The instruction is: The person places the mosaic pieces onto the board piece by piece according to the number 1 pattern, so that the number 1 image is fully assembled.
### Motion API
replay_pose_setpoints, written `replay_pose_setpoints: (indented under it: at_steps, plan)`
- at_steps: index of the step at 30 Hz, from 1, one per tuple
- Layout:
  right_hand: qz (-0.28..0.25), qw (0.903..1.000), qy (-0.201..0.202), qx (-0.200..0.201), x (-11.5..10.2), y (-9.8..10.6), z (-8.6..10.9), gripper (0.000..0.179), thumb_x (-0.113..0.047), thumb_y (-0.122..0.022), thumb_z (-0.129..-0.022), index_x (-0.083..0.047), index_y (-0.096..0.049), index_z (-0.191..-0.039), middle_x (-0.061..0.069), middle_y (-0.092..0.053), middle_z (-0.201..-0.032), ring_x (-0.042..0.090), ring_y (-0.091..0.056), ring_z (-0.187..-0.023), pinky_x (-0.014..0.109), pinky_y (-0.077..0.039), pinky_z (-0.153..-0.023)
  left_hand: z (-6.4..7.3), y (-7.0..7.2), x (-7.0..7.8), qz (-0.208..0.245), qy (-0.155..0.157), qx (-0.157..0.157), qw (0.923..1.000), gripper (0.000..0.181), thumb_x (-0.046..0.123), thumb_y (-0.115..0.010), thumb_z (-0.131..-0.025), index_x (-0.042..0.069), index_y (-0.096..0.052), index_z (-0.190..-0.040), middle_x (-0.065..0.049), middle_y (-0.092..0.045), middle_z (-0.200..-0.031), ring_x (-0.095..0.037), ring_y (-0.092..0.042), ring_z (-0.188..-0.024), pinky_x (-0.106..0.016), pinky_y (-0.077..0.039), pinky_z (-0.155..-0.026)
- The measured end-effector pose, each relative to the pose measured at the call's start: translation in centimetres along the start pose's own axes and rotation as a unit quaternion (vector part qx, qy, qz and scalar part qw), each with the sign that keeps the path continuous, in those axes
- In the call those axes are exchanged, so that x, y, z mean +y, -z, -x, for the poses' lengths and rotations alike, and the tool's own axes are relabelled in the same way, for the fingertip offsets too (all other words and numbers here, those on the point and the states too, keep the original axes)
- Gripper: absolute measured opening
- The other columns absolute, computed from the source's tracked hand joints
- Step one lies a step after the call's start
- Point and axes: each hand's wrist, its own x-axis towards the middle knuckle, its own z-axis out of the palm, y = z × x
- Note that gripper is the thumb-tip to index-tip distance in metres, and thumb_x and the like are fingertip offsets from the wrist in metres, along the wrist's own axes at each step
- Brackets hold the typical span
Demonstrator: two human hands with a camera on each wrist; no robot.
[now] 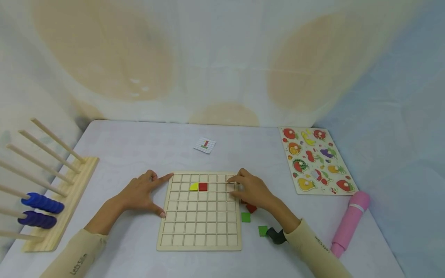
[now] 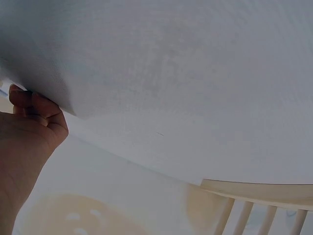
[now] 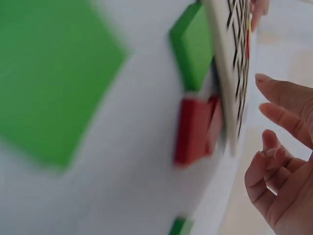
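Note:
A wooden grid board point(image 1: 201, 228) lies flat on the white table in the head view. Two tiles sit side by side in its second row, a yellow one point(image 1: 194, 187) and a red square point(image 1: 203, 187). My left hand point(image 1: 139, 195) spans the board's left edge, index fingertip at the top corner and thumb lower down. Over the right columns, my right hand point(image 1: 253, 191) has thumb and index finger apart; its fingers point(image 3: 283, 93) hold nothing in the right wrist view. Close by, red tiles point(image 1: 251, 208) and green tiles point(image 1: 246, 217) lie beside the board, some partly hidden by the hand.
A small pattern card point(image 1: 205, 145) lies behind the board. At left stands a wooden peg rack point(image 1: 78, 185) with blue and purple beads point(image 1: 38, 220). On the right are a fruit puzzle point(image 1: 316, 162) and a pink cylinder point(image 1: 351, 222). A dark object point(image 1: 276, 235) shows by the right sleeve.

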Motion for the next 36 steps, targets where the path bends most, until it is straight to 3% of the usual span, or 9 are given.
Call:
replay_pose_setpoints:
  at_steps: [5,14,28,36]
  plan:
    - [-0.034,0.9992,-0.02,-0.005,1.6,0.2,1.3,0.036,-0.026,-0.08,-0.084,-0.015,-0.072,-0.117,-0.001,-0.055,-0.096,0.014,-0.055,-0.091,0.025,-0.045,-0.072,0.0,0.1,0.1,0.0,-0.002,0.0,1.0,0.125,0.085,-0.074,-0.049,0.026,-0.039,-0.153,-0.001,-0.037,-0.1,-0.015,-0.035,-0.077,-0.03,-0.028,-0.065]
    - [-0.036,0.9984,-0.043,-0.006,3.2,0.2,2.9,0.038,-0.029,-0.083,-0.08,-0.016,-0.075,-0.114,-0.003,-0.052,-0.09,0.012,-0.048,-0.082,0.022,-0.04,-0.066,-0.1,0.1,-0.1,-0.004,-0.004,0.002,1.0,0.125,0.086,-0.074,-0.049,0.026,-0.039,-0.153,-0.002,-0.038,-0.1,-0.015,-0.036,-0.078,-0.03,-0.028,-0.065]
    - [-0.051,0.9977,-0.038,-0.02,5.1,0.4,5.9,0.032,-0.026,-0.085,-0.078,-0.022,-0.076,-0.109,-0.007,-0.051,-0.089,0.011,-0.048,-0.084,0.023,-0.043,-0.072,0.1,0.2,0.1,-0.002,-0.003,0.002,1.0,0.124,0.085,-0.074,-0.05,0.027,-0.039,-0.153,-0.002,-0.038,-0.101,-0.015,-0.034,-0.076,-0.028,-0.028,-0.064]
    - [-0.051,0.9978,-0.027,-0.032,5.3,0.3,6.8,0.032,-0.025,-0.085,-0.078,-0.023,-0.076,-0.109,-0.006,-0.049,-0.089,0.011,-0.046,-0.084,0.021,-0.041,-0.069,0.1,0.2,0.2,0.0,-0.002,0.004,1.0,0.124,0.084,-0.076,-0.049,0.026,-0.04,-0.153,-0.002,-0.038,-0.101,-0.015,-0.034,-0.076,-0.029,-0.028,-0.064]
